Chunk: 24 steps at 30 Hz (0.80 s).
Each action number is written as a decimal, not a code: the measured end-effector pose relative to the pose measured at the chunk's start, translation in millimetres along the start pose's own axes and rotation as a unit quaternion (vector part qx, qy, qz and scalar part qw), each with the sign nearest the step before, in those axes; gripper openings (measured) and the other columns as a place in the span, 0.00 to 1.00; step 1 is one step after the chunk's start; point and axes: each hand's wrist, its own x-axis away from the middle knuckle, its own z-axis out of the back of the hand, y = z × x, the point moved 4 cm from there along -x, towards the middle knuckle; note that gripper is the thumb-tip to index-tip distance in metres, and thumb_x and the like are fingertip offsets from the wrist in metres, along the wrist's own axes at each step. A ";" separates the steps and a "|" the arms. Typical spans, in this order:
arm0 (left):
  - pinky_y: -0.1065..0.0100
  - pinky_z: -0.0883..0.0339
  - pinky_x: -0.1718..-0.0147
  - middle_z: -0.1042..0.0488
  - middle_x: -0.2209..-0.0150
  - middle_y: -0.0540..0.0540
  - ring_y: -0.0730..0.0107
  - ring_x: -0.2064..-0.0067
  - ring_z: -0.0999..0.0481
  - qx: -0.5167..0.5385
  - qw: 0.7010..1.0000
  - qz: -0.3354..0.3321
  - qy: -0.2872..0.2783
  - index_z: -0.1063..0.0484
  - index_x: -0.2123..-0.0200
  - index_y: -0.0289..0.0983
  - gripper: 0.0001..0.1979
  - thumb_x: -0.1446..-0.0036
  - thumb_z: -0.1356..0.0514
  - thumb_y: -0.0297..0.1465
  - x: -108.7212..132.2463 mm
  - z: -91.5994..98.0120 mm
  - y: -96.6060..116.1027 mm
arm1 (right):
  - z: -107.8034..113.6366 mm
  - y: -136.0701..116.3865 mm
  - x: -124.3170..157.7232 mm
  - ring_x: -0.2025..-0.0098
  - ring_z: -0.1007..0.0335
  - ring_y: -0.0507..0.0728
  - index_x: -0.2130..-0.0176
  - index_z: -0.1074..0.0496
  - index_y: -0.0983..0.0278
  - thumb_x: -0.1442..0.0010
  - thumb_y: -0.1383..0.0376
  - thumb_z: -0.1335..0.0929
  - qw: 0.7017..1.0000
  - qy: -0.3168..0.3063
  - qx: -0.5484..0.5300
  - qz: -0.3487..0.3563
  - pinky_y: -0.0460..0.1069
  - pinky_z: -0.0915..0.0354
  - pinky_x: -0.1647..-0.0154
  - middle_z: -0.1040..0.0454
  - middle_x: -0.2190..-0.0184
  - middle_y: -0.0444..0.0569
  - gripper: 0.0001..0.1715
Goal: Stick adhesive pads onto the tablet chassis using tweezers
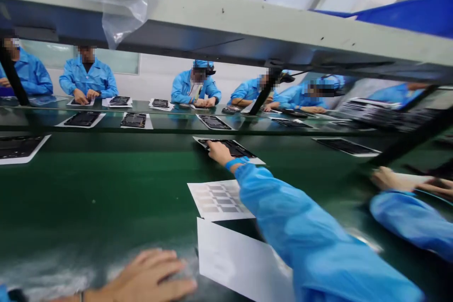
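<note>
My right hand (220,152), at the end of a blue sleeve, reaches forward with its fingers on the left part of a black device (235,147) that lies on a white sheet. My left hand (148,277) is low in the view, blurred, with its fingers spread over the near surface and nothing in it. Between the hands lie a sheet printed with grey blocks (221,199) and, closer, a blank white sheet (237,259) partly under my right sleeve.
More black devices on sheets lie at the left (21,147) and right (347,145). A grey shelf beam (212,33) crosses overhead, with dark slanted posts. Several people in blue work opposite. A co-worker's hand (387,179) is close on the right.
</note>
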 end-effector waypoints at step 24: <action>0.62 0.51 0.82 0.32 0.75 0.48 0.63 0.79 0.38 -0.052 0.998 -0.011 -0.041 0.31 0.52 0.41 0.18 0.35 0.54 0.41 53.4 84.0 102.5 | 111.5 50.0 355.4 0.68 0.28 0.55 0.55 0.23 0.58 0.39 0.52 0.32 0.807 0.213 -0.546 -0.066 0.52 0.30 0.64 0.26 0.71 0.47 0.18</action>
